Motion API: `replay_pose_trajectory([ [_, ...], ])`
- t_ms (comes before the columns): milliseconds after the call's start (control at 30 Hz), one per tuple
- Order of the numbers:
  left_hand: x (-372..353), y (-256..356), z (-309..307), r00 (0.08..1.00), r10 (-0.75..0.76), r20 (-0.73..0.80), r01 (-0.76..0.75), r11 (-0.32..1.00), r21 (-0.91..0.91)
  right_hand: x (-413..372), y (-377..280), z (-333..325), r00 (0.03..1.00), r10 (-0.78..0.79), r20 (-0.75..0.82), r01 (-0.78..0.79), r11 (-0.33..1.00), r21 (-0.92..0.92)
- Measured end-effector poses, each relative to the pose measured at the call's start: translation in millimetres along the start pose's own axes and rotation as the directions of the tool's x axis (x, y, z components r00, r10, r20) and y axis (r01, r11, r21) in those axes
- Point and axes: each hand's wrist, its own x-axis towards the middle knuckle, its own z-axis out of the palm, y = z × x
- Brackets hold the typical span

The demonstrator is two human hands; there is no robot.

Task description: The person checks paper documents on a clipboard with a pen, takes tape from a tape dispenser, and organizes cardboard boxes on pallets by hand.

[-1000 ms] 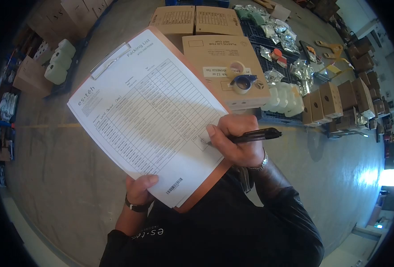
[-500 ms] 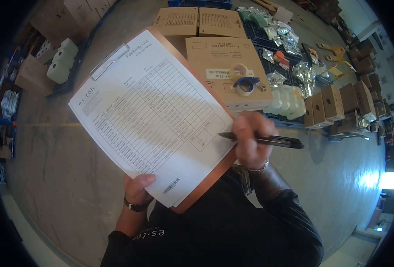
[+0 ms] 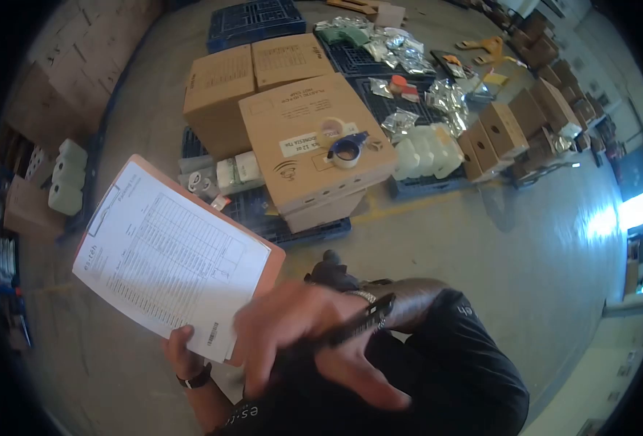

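Note:
My left hand (image 3: pixel 182 352) grips the lower edge of a brown clipboard (image 3: pixel 273 266), thumb on top of the paper. A printed packing list (image 3: pixel 158 251) lies under the clipboard's metal clip, with a table, a small handwritten mark in a box and a barcode. The clipboard tilts out to the left. My right hand (image 3: pixel 299 327), smeared by motion, is in front of my body beside the clipboard's lower right corner. It holds a black pen (image 3: pixel 361 321) that points up and right, with thumb and fingers spread around it.
Ahead, a carton (image 3: pixel 303 109) bears a tape dispenser (image 3: pixel 345 150) and a tape roll. Blue pallets (image 3: pixel 256 25) hold more cartons and silver pouches (image 3: pixel 401 47). White jugs (image 3: pixel 427 152) stand right of the carton, brown boxes (image 3: pixel 496 142) beyond. A yellow pallet jack (image 3: pixel 485 51) is farther back.
The clipboard has moved down and left in view, held by my left hand. My right hand has left the paper, moving down and left and turning the pen upward. The view has shifted.

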Motion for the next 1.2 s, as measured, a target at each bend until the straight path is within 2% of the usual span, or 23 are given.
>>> replay_pose_trajectory([
  [33, 1.0, -2.2, 1.7, 1.0, -0.001, 0.004, 0.001, 1.0, 0.015, 10.9, -4.4, 9.3, 1.0, -0.012, -0.01, 0.012, 1.0, 0.003],
  [100, 4.2, -3.8, -9.4, 0.998, 0.019, -0.064, -0.017, 0.999, 0.028, 30.7, -4.8, 24.7, 0.982, -0.132, 0.135, 0.129, 0.991, 0.032],
  [133, 5.2, -5.9, -10.7, 0.998, 0.018, -0.064, -0.016, 1.0, 0.022, 33.7, -5.1, 27.3, 0.981, -0.139, 0.134, 0.136, 0.99, 0.03],
  [200, 3.1, -4.6, -19.2, 0.998, 0.027, -0.054, -0.026, 1.0, 0.018, 36.0, -3.9, 31.3, 0.997, -0.025, 0.073, 0.025, 1.0, 0.001],
  [233, 4.8, -4.9, -22.7, 0.998, 0.034, -0.045, -0.033, 0.999, 0.016, 35.6, 2.8, 30.2, 0.997, -0.023, 0.067, 0.024, 1.0, -0.014],
  [333, 6.0, -6.8, -27.2, 0.999, 0.047, -0.026, -0.047, 0.999, 0.011, 35.3, 9.8, 26.4, 0.97, 0.244, 0.01, -0.244, 0.967, 0.076],
  [367, 6.8, -7.3, -28.6, 0.999, 0.048, -0.02, -0.048, 0.999, 0.012, 35.3, 2.9, 27.2, 0.969, 0.245, 0.006, -0.245, 0.967, 0.069],
  [433, 10.4, -6.3, -31.5, 0.998, 0.057, -0.006, -0.057, 0.998, 0.015, 41.8, -10.1, 27.1, 0.979, 0.136, 0.153, -0.166, 0.964, 0.206],
  [467, 10.4, -5.7, -33.4, 0.998, 0.06, 0.0, -0.06, 0.998, 0.014, 43.1, -5.1, 23.7, 0.979, 0.021, 0.201, -0.05, 0.989, 0.137],
  [500, 10.3, -6.2, -35.5, 0.998, 0.061, 0.008, -0.061, 0.998, 0.014, 42.5, -1.3, 20.2, 0.978, 0.015, 0.208, -0.046, 0.988, 0.146],
  [533, 10.8, -6.9, -38.9, 0.998, 0.062, 0.016, -0.063, 0.998, 0.013, 40.1, 0.7, 15.8, 0.99, -0.029, 0.141, 0.012, 0.992, 0.124],
  [600, 14.7, -9.8, -43.7, 0.997, 0.058, 0.048, -0.059, 0.998, 0.022, 17.5, -5.3, 6.1, 0.988, 0.154, -0.008, -0.154, 0.987, 0.035],
  [633, 17.3, -10.8, -44.2, 0.997, 0.055, 0.056, -0.056, 0.998, 0.012, 11.2, -5.3, 5.6, 0.971, 0.196, -0.141, -0.195, 0.981, 0.016],
  [667, 20.7, -12.1, -44.6, 0.996, 0.054, 0.07, -0.054, 0.999, 0.005, 1.2, -6.8, -0.9, 0.952, 0.248, -0.181, -0.281, 0.941, -0.187],
  [700, 21.1, -8.9, -31.4, 0.996, 0.071, 0.061, -0.067, 0.995, -0.072, -10.3, -7.2, -8.0, 0.93, 0.331, -0.157, -0.357, 0.915, -0.187],
  [733, 24.0, -9.1, -36.5, 0.995, 0.075, 0.073, -0.072, 0.996, -0.045, -22.0, -7.0, -15.3, 0.902, 0.412, -0.132, -0.431, 0.883, -0.187],
  [767, 27.4, -10.9, -42.3, 0.994, 0.077, 0.08, -0.074, 0.996, -0.046, -34.8, -4.2, -20.7, 0.903, 0.409, -0.135, -0.428, 0.883, -0.193],
  [833, 32.7, -11.2, -48.0, 0.991, 0.114, 0.065, -0.115, 0.993, 0.015, -55.8, 0.3, -22.5, 0.85, 0.525, 0.042, -0.5, 0.829, -0.25],
  [867, 34.8, -11.6, -47.0, 0.991, 0.114, 0.07, -0.116, 0.993, 0.015, -62.7, 0.2, -21.1, 0.851, 0.523, 0.039, -0.498, 0.829, -0.252],
  [933, 35.6, -10.3, -41.0, 0.995, 0.095, 0.013, -0.094, 0.995, -0.044, -72.0, -3.3, -18.5, 0.771, 0.615, 0.167, -0.604, 0.789, -0.116],
  [1033, 36.7, -10.1, -42.3, 0.99, 0.097, 0.103, -0.093, 0.994, -0.049, -76.3, -19.6, -22.8, 0.744, 0.65, 0.158, -0.64, 0.76, -0.116],
  [1200, 36.6, -11.1, -29.9, 0.989, 0.118, 0.092, -0.113, 0.992, -0.063, -75.9, -15.8, -20.1, 0.699, 0.673, 0.241, -0.68, 0.73, -0.066],
])
